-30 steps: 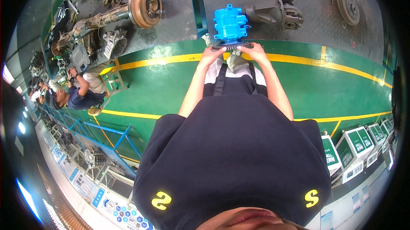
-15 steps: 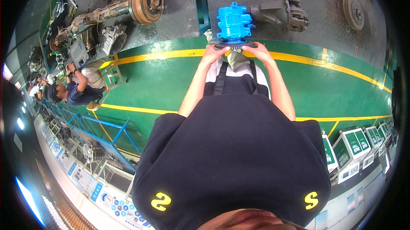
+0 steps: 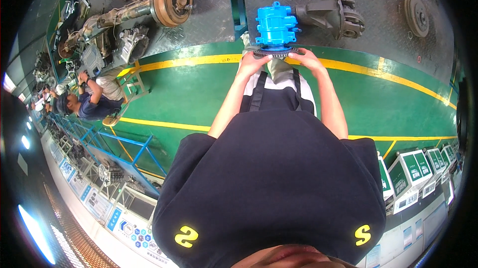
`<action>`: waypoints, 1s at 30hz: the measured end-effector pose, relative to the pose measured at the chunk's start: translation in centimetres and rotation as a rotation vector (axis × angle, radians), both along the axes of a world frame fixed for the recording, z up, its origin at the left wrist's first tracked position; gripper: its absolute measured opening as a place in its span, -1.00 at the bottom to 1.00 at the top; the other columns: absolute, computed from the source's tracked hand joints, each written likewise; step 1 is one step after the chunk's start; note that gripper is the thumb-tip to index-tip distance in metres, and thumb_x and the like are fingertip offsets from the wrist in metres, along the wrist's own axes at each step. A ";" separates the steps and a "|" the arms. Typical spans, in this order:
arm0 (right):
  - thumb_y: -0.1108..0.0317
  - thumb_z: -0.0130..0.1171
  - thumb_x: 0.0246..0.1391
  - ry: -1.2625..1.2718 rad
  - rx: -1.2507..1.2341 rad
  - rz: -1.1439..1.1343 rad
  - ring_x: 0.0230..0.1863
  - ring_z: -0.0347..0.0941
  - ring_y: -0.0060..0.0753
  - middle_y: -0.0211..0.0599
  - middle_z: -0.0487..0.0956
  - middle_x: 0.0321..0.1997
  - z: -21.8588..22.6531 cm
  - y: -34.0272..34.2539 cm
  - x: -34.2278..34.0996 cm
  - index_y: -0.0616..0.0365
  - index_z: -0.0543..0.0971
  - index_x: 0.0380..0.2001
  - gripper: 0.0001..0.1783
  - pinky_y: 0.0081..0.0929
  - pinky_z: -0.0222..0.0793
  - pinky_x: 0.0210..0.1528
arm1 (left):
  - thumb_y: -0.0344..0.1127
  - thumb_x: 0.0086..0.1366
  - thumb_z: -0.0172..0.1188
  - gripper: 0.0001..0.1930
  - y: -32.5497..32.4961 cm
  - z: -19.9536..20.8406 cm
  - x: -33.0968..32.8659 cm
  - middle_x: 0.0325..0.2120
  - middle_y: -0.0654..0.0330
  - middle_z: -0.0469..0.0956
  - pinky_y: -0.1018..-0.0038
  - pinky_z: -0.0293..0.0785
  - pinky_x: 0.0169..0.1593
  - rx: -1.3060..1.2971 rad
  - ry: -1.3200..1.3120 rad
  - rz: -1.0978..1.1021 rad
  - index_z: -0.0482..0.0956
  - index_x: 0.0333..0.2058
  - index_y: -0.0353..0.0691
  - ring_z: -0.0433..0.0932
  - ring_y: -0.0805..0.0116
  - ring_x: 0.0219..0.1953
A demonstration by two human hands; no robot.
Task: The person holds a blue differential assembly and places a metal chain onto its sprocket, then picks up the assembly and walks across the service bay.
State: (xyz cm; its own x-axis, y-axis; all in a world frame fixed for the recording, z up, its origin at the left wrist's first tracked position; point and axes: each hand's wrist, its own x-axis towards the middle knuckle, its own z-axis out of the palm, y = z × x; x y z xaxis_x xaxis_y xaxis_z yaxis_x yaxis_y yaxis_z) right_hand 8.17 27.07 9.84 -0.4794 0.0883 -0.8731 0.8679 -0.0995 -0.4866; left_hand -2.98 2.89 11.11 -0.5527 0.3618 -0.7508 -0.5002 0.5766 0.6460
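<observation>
At the near edge of the metal-topped bench sits a bright blue cast housing (image 3: 276, 25) with lugs on its sides. On its near side is a dark toothed ring gear (image 3: 278, 54), seen nearly edge-on. My left hand (image 3: 253, 63) grips the ring's left side, thumb along the near rim. My right hand (image 3: 308, 61) holds its right side in the same way. The fingers beneath the ring are mostly hidden. Just right of the blue housing lies a grey differential carrier (image 3: 332, 16), close beside it.
A rusty axle with a brake drum (image 3: 172, 2) and a metal casting (image 3: 133, 44) lie on the left bench (image 3: 211, 19). A round drum (image 3: 416, 15) rests at the far right. At left, a person (image 3: 94, 99) sits by a stool. A blue frame (image 3: 124, 141) stands behind.
The view has shifted a little. My right hand sits slightly farther to the right along the ring gear's rim; both hands keep their hold.
</observation>
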 end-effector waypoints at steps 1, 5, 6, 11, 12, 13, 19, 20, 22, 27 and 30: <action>-0.15 0.49 -0.13 0.002 0.008 -0.002 0.29 0.38 -0.14 0.11 0.46 0.26 -0.2 0.0 0.0 0.50 0.30 0.27 0.12 -0.29 0.21 0.35 | -0.09 0.02 0.51 -0.39 0.1 0.2 -0.1 -0.12 0.07 0.67 0.37 0.49 0.08 -0.001 0.000 0.000 0.60 -0.03 -0.37 0.63 0.26 -0.07; -0.24 0.40 -0.07 0.008 -0.037 0.068 0.30 0.35 -0.16 -0.01 0.40 0.33 -0.5 0.5 0.3 0.35 0.22 0.36 0.14 -0.21 0.28 0.25 | -0.09 0.03 0.51 -0.39 0.6 0.9 -0.1 -0.09 0.07 0.66 0.37 0.47 0.10 0.016 0.015 0.007 0.60 -0.01 -0.35 0.62 0.27 -0.04; -0.24 0.39 -0.06 0.026 -0.061 0.071 0.30 0.35 -0.18 -0.01 0.41 0.32 -0.2 0.5 0.0 0.35 0.23 0.36 0.12 -0.21 0.27 0.26 | -0.08 0.02 0.51 -0.37 0.3 0.8 -0.1 -0.09 0.07 0.66 0.36 0.47 0.11 0.002 0.011 0.009 0.59 0.00 -0.36 0.61 0.26 -0.03; -0.09 0.50 -0.12 0.044 -0.091 0.006 0.25 0.41 -0.23 0.02 0.49 0.24 0.4 0.1 -0.4 0.47 0.33 0.26 0.06 -0.32 0.24 0.32 | 0.00 0.05 0.50 -0.26 -0.8 -1.1 -0.5 -0.01 0.05 0.61 0.37 0.40 0.17 0.028 -0.037 -0.038 0.50 0.10 -0.37 0.56 0.25 0.05; -0.08 0.50 -0.12 0.052 -0.070 -0.015 0.25 0.41 -0.22 0.04 0.49 0.23 0.6 -0.2 -0.3 0.48 0.34 0.25 0.05 -0.33 0.24 0.32 | 0.05 0.09 0.47 -0.20 -0.8 -1.0 -0.7 0.06 0.04 0.57 0.40 0.34 0.22 0.025 -0.096 -0.082 0.43 0.18 -0.36 0.52 0.26 0.11; -0.07 0.50 -0.13 0.059 -0.048 -0.035 0.24 0.42 -0.21 0.05 0.50 0.22 0.8 -0.5 -0.2 0.48 0.34 0.25 0.04 -0.34 0.25 0.31 | 0.05 0.09 0.47 -0.20 -0.9 -0.9 -0.8 0.06 0.04 0.57 0.40 0.34 0.22 0.027 -0.101 -0.084 0.43 0.18 -0.36 0.52 0.26 0.11; -0.06 0.53 -0.19 0.055 0.085 -0.078 0.27 0.40 -0.14 0.16 0.46 0.24 3.1 -2.1 -1.0 0.53 0.33 0.24 0.09 -0.29 0.25 0.32 | 0.09 0.10 0.45 -0.13 -2.3 -2.7 -0.8 0.15 0.00 0.49 0.39 0.29 0.27 -0.011 -0.108 -0.076 0.36 0.23 -0.39 0.45 0.26 0.19; -0.06 0.53 -0.19 0.053 0.083 -0.076 0.27 0.40 -0.14 0.16 0.46 0.24 2.7 -2.2 -1.0 0.53 0.33 0.24 0.09 -0.29 0.25 0.32 | 0.11 0.06 0.47 -0.08 -2.5 -3.1 -0.9 0.17 -0.05 0.46 0.36 0.29 0.28 -0.014 -0.109 -0.072 0.35 0.24 -0.42 0.42 0.20 0.23; -0.08 0.50 -0.14 0.057 0.230 -0.031 0.28 0.38 -0.16 0.13 0.44 0.27 1.7 -2.4 -0.2 0.50 0.26 0.30 0.12 -0.31 0.23 0.33 | 0.13 0.02 0.48 -0.04 -2.1 -3.0 -1.0 0.20 -0.11 0.43 0.32 0.28 0.29 -0.008 -0.123 -0.078 0.34 0.24 -0.45 0.39 0.14 0.26; -0.06 0.51 -0.18 0.086 0.322 0.008 0.27 0.40 -0.09 0.16 0.44 0.26 2.6 -3.2 -0.5 0.44 0.36 0.24 0.04 -0.26 0.25 0.31 | 0.09 0.12 0.45 -0.05 -2.7 -2.9 -1.7 0.12 0.04 0.50 0.40 0.33 0.24 0.088 -0.245 -0.090 0.23 0.31 -0.39 0.47 0.30 0.16; -0.07 0.52 -0.22 0.137 0.335 0.001 0.27 0.39 0.02 0.20 0.44 0.25 3.0 -3.8 -0.7 0.38 0.44 0.18 -0.01 -0.21 0.25 0.32 | 0.08 0.13 0.44 -0.05 -3.0 -3.1 -1.8 0.10 0.07 0.51 0.41 0.37 0.19 0.121 -0.310 -0.071 0.21 0.33 -0.38 0.49 0.36 0.12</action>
